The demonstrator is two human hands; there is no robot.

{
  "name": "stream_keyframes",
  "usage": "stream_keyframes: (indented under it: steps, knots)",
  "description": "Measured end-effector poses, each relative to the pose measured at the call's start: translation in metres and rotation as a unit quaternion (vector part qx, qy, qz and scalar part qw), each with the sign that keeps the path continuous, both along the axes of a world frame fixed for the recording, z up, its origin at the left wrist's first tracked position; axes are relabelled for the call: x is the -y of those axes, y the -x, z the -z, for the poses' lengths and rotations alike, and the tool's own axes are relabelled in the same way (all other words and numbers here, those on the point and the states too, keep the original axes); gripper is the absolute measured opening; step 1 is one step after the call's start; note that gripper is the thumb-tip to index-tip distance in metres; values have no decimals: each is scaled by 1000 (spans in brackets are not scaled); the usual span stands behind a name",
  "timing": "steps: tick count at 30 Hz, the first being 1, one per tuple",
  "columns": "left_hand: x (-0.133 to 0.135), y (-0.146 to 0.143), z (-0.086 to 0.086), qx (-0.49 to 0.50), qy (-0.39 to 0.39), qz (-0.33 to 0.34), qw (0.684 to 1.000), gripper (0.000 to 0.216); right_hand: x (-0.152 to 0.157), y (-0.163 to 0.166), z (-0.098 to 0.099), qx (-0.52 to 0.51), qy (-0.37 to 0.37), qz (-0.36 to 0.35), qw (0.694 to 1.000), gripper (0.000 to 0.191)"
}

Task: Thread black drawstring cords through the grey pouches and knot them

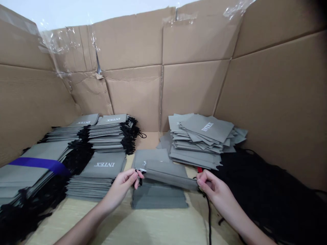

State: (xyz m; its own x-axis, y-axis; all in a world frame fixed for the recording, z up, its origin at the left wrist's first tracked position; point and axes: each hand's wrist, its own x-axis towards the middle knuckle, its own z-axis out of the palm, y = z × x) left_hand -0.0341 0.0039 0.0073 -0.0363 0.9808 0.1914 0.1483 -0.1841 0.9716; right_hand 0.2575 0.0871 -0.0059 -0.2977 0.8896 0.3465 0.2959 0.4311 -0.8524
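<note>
My left hand (120, 187) pinches the left end of a grey fabric drawstring pouch (171, 175), where a short black cord shows at its edge. My right hand (211, 185) grips the pouch's other end, and a black cord (208, 217) hangs from there down to the tabletop. The pouch is held up in the air, stretched flat between my hands. Beneath it lie a flat grey pouch (158, 197) and another grey pouch (150, 158), which it partly covers. A small red item (199, 169) pokes out beside my right hand, mostly hidden.
Stacks of grey pouches printed INTEX (104, 136) stand on the left, one bundle tied with a purple band (39, 164). A loose grey stack (200, 139) stands ahead. A black cord heap (260, 194) lies right, on a pale wooden table (127, 224), with cardboard walls (133, 92) behind.
</note>
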Motion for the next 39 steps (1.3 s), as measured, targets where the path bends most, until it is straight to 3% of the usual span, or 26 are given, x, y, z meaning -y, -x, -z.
stream_keyframes:
  steps: [7,17,27,39]
  knots:
    - [-2,2,2,33,40,-9,999,35,7,2,-1,8,-63,16,998,25]
    - [-1,2,-1,15,48,-6,999,33,19,-6,-10,115,-282,-7,952,16]
    - [-4,10,0,-2,58,20,998,36,20,-9,-20,104,-313,18,944,18]
    - [-7,7,5,56,60,-38,996,34,16,-9,-15,122,-362,-24,924,17]
